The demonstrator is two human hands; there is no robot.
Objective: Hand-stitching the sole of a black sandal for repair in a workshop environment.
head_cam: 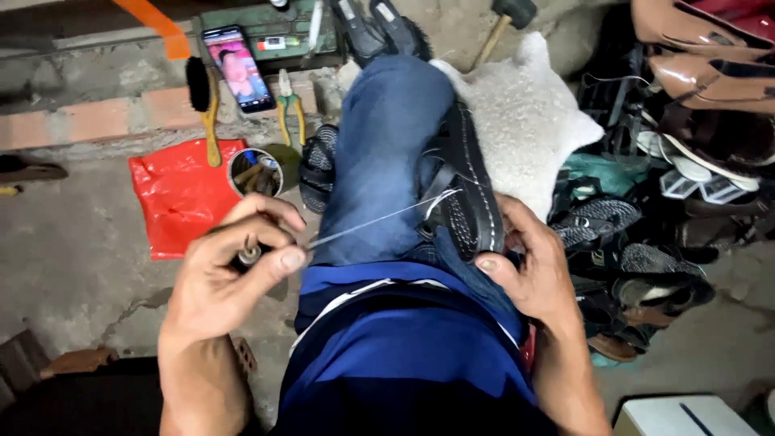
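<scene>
thread (379,220) white, pulled taut by closed left hand (230,274) gripping dark-handled awl (246,254) | black leather sandal (468,194) braced on knee, clamped by right hand (529,266) for tension

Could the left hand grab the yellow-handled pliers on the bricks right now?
Probably not right away. The left hand is pinching a dark awl-like tool and pulling white thread taut. The yellow-handled pliers lie well beyond it, past the round tin. Nothing blocks the path, though.
</scene>
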